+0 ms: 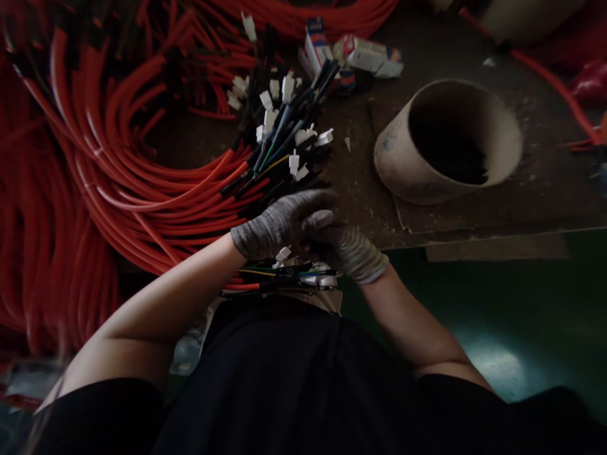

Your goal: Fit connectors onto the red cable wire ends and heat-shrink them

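Note:
My left hand (287,215), in a grey knit glove, lies over the front ends of a bundle of red cables (156,183). Its fingers are bent and meet those of my right hand (346,246), gloved the same way, close to the table's front edge. Both hands look closed, but whatever is between the fingertips is dark and hidden. White plastic connectors (294,163) and black-sleeved wire ends (277,126) stick out of the bundle just beyond my left hand. Below the hands, nearer my body, lie more wire ends (289,273) with white connectors.
A round cardboard-coloured tub (398,155), dark inside, stands on the table (360,183) to the right. Small printed boxes (370,55) lie at the back. More red cables (33,240) hang at the left, and a single red cable (550,79) runs at the far right.

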Motion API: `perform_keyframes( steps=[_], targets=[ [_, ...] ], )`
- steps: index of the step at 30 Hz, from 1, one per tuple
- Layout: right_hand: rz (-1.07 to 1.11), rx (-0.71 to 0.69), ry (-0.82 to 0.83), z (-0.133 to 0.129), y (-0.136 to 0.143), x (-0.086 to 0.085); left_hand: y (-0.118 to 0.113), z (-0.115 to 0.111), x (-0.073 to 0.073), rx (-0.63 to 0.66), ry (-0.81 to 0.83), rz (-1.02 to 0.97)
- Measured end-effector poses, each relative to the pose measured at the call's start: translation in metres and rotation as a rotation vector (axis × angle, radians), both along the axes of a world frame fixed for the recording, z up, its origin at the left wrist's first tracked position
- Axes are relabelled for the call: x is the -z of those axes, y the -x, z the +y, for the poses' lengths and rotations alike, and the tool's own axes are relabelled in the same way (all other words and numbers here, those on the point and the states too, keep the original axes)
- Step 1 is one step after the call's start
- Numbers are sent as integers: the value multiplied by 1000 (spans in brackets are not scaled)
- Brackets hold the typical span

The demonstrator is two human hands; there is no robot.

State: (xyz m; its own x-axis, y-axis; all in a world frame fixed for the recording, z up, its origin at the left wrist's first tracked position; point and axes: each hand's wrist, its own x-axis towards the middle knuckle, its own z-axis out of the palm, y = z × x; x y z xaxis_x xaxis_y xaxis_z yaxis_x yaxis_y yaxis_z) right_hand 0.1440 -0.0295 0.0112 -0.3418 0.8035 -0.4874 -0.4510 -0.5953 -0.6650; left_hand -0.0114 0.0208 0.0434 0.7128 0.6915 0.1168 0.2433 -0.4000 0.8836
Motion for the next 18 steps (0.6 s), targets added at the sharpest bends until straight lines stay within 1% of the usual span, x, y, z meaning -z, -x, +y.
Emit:
perform_keyframes(
  steps=[1, 2, 3, 4, 5, 6, 8, 9, 10, 11, 13, 15, 18],
  targets=[
    [-40, -45, -49, 0, 0, 0, -2, -2, -2, 69, 85, -8],
    [-122, -91, -119, 0, -1, 1, -1, -3, -2, 110, 124, -6],
    [-243, -128, -211, 2, -5, 1, 3, -3, -1, 115, 114, 8],
    [-401, -156, -326, 5, -10, 2, 10, -4, 1, 82, 56, 38],
    [-594, -165, -448, 10, -16, 4, 18, -4, 3, 13, -33, 97],
    [-806, -162, -557, 16, -23, 6, 28, -5, 4, -67, -135, 203],
    [-1190, -144, -686, 29, -35, 13, 46, -6, 7, -216, -335, 527],
    [-1327, -150, -716, 36, -38, 17, 53, -7, 8, -251, -417, 700],
    [-1422, -165, -732, 43, -40, 21, 58, -8, 8, -252, -484, 845],
    [-1473, -188, -743, 48, -41, 25, 60, -8, 8, -228, -534, 947],
    [-1519, -230, -765, 56, -37, 30, 60, -9, 7, -146, -589, 1025],
    [-1567, -246, -768, 59, -32, 30, 57, -10, 6, -73, -577, 1024],
    [-1664, -314, -737, 61, -25, 25, 52, -11, 7, -58, -516, 994]
  ],
)
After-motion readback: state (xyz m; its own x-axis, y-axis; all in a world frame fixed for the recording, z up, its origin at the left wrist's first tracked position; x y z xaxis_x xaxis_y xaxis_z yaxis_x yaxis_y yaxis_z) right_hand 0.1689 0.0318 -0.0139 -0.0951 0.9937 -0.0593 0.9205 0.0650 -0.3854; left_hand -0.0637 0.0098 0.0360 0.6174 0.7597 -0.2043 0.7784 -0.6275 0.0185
